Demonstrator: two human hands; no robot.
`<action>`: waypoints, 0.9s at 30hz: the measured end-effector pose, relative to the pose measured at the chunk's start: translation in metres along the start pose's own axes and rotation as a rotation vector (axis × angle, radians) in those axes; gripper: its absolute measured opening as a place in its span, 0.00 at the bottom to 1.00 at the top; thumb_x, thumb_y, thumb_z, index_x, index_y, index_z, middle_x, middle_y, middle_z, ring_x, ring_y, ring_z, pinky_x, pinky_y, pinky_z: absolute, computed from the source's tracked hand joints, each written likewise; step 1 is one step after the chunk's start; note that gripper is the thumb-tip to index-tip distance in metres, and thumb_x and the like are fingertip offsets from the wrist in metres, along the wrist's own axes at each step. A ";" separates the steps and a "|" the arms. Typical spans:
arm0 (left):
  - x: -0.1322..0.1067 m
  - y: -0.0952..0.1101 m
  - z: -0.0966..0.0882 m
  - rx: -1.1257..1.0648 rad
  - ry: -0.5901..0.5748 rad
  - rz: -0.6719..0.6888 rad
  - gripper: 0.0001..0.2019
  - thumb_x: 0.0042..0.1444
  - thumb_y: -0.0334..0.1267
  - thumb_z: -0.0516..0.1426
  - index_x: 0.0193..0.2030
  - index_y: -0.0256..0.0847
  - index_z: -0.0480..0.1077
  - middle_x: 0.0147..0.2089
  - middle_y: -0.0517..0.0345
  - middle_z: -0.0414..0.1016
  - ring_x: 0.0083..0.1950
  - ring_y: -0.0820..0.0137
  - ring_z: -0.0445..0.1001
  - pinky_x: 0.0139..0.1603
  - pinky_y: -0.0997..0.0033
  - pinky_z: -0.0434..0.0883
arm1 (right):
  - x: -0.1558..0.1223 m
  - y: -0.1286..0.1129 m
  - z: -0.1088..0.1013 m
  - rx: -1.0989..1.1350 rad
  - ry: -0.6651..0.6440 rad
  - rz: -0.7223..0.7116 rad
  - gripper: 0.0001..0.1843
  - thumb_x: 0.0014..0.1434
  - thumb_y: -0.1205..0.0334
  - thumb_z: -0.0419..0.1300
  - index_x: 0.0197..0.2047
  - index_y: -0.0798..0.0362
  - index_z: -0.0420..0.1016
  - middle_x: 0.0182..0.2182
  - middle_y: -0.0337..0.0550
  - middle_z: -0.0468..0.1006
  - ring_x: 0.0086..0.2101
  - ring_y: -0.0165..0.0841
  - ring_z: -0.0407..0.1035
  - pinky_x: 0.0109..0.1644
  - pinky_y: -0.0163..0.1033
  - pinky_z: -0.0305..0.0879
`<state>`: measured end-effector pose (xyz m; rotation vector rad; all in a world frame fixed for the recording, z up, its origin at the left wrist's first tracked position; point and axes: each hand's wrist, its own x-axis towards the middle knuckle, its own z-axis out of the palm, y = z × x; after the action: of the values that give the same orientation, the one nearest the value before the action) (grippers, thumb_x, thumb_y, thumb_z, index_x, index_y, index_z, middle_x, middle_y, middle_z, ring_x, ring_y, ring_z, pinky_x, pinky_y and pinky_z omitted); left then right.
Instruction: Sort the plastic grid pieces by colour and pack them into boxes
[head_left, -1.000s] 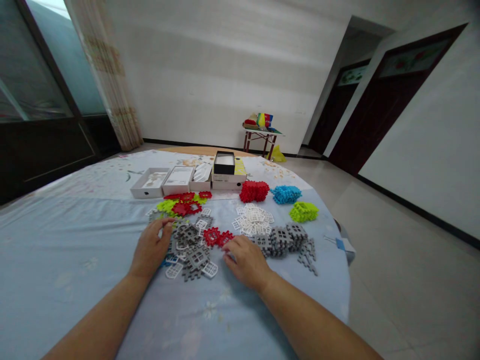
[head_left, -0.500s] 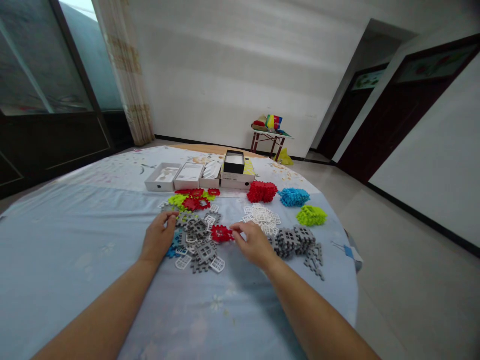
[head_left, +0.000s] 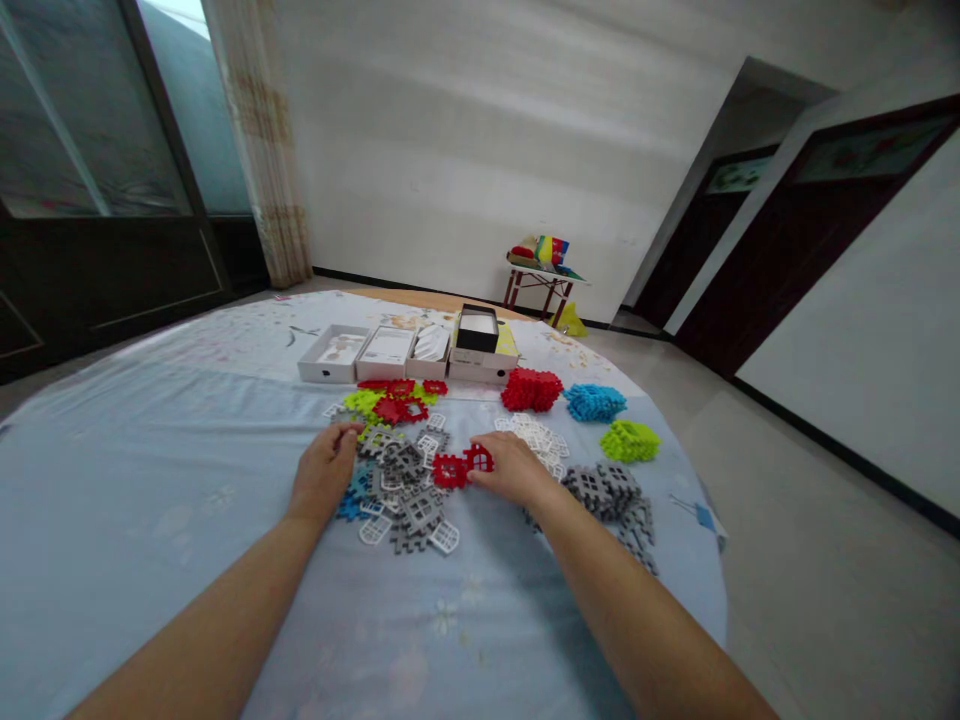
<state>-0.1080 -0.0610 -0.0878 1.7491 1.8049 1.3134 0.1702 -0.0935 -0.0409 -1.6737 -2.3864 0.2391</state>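
My right hand [head_left: 511,468] pinches a red window-patterned building tile [head_left: 480,458] between thumb and fingers. Against its left side is another red tile [head_left: 450,472], at the right edge of the mixed pile; whether the two are joined I cannot tell. My left hand [head_left: 324,468] rests at the pile's left edge, fingers curled in, and what they hold, if anything, is hidden. Between the hands lie grey tiles [head_left: 421,510] and white window inserts [head_left: 445,537]. Blue tiles [head_left: 352,500] show beside my left hand, with loose red tiles [head_left: 401,410] and green tiles [head_left: 363,402] behind.
Sorted heaps stand on the right: red [head_left: 531,389], blue [head_left: 595,402], green [head_left: 630,440], white [head_left: 536,437] and grey [head_left: 604,490]. Open white boxes [head_left: 327,371] line the back, with a black box [head_left: 478,328] on a yellow-topped one. A floral cloth [head_left: 225,480] covers the round table.
My right hand has turned, and a second red tile now shows in its fingers beside the first. My left hand keeps its place by the pile. The view has shifted slightly.
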 end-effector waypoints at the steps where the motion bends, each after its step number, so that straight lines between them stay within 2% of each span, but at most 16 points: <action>1: 0.001 -0.001 0.000 -0.004 0.001 -0.002 0.19 0.54 0.45 0.46 0.42 0.37 0.72 0.43 0.49 0.76 0.46 0.62 0.73 0.50 0.64 0.67 | 0.001 0.001 -0.001 -0.012 -0.026 -0.004 0.31 0.50 0.53 0.62 0.56 0.53 0.66 0.51 0.51 0.71 0.51 0.42 0.63 0.54 0.43 0.57; 3: 0.001 -0.001 0.000 -0.006 -0.001 -0.006 0.19 0.54 0.45 0.46 0.42 0.38 0.72 0.43 0.50 0.77 0.46 0.63 0.73 0.50 0.64 0.67 | 0.004 0.002 -0.003 -0.039 -0.071 -0.013 0.33 0.48 0.54 0.63 0.57 0.54 0.65 0.52 0.53 0.70 0.51 0.44 0.62 0.53 0.44 0.57; 9: 0.003 0.003 -0.002 0.018 -0.012 -0.025 0.18 0.54 0.45 0.46 0.41 0.39 0.72 0.42 0.52 0.77 0.45 0.62 0.74 0.49 0.65 0.69 | 0.014 0.006 -0.005 -0.107 -0.171 -0.026 0.32 0.47 0.58 0.61 0.56 0.54 0.65 0.49 0.53 0.71 0.49 0.44 0.65 0.51 0.44 0.59; 16: 0.005 -0.002 -0.001 0.014 -0.018 -0.006 0.18 0.53 0.46 0.47 0.41 0.40 0.72 0.42 0.52 0.77 0.44 0.62 0.74 0.48 0.65 0.69 | 0.014 0.007 -0.003 -0.112 -0.161 -0.054 0.33 0.47 0.59 0.62 0.57 0.56 0.64 0.49 0.55 0.71 0.49 0.44 0.66 0.50 0.44 0.60; 19: 0.006 -0.003 -0.001 0.033 -0.023 -0.010 0.18 0.53 0.46 0.47 0.41 0.41 0.72 0.42 0.52 0.77 0.45 0.62 0.74 0.48 0.64 0.69 | 0.015 0.009 -0.013 -0.117 -0.118 -0.060 0.28 0.49 0.58 0.60 0.54 0.55 0.68 0.47 0.53 0.73 0.47 0.42 0.67 0.50 0.43 0.60; 22: 0.007 -0.004 -0.001 0.051 -0.029 -0.016 0.18 0.54 0.47 0.47 0.41 0.41 0.72 0.42 0.53 0.77 0.45 0.62 0.74 0.49 0.64 0.69 | 0.017 0.013 -0.032 -0.108 -0.029 -0.019 0.24 0.52 0.58 0.58 0.53 0.55 0.70 0.45 0.50 0.76 0.46 0.40 0.68 0.50 0.41 0.61; 25: 0.008 -0.003 0.000 0.054 -0.035 -0.020 0.18 0.53 0.47 0.47 0.41 0.41 0.72 0.42 0.53 0.77 0.45 0.62 0.74 0.49 0.64 0.69 | 0.016 0.014 -0.047 -0.096 0.014 0.003 0.26 0.53 0.57 0.58 0.54 0.57 0.69 0.45 0.51 0.75 0.46 0.40 0.68 0.50 0.41 0.61; 27: 0.008 -0.003 0.001 0.051 -0.044 -0.030 0.18 0.53 0.47 0.47 0.41 0.41 0.72 0.42 0.53 0.77 0.44 0.62 0.74 0.48 0.65 0.69 | 0.012 0.010 -0.048 -0.097 -0.013 -0.040 0.28 0.52 0.55 0.59 0.55 0.58 0.67 0.48 0.53 0.73 0.48 0.41 0.66 0.51 0.42 0.60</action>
<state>-0.1109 -0.0528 -0.0870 1.7559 1.8484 1.2179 0.1878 -0.0785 0.0038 -1.6683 -2.4755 0.1296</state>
